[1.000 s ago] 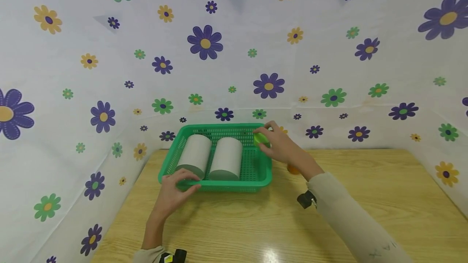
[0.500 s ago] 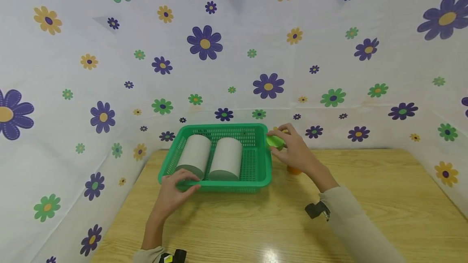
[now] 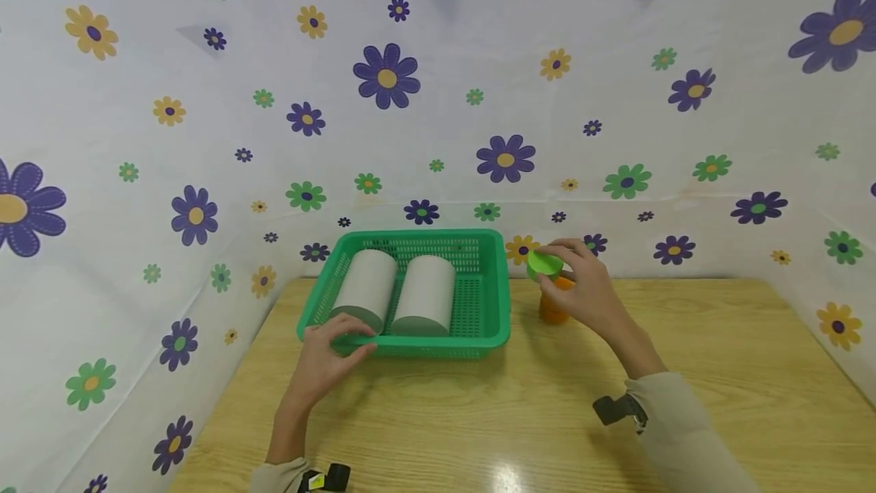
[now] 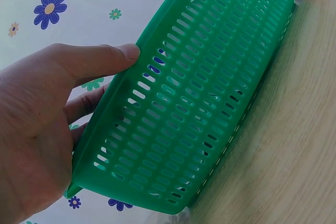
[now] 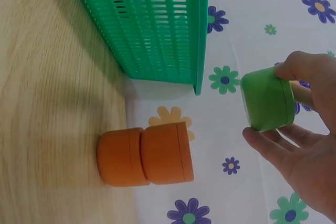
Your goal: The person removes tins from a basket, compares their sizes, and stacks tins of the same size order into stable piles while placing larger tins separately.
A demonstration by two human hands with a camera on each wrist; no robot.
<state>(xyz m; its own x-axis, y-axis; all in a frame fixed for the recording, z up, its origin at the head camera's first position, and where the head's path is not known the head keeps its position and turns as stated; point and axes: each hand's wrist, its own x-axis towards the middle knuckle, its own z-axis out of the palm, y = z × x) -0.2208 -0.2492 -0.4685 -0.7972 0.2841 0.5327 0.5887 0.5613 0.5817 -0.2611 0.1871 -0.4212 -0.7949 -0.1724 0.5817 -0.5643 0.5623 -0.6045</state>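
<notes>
My right hand [image 3: 585, 284] pinches a small green cup [image 5: 265, 100] between thumb and fingers, to the right of a green plastic basket [image 3: 438, 342]. The cup is up above two orange cups [image 5: 165, 153], which are stacked on the table; the right wrist view shows a gap between green and orange. In the head view, the hand partly covers the stack. At the basket's front left, my left hand [image 3: 325, 360] grips the rim, thumb outside [image 4: 118, 56] and fingers over the inner side. Two white cylinders [image 3: 426, 291] lie side by side inside the basket.
The slotted basket stands on a light wooden table [image 3: 438, 424], near its back edge. Behind and at the sides hangs a white cloth [image 3: 438, 128] printed with purple, green and yellow flowers.
My right hand has carried the green cup from the basket's back right corner, out over the right rim, to above the orange cups. The left hand has stayed on the basket rim.
</notes>
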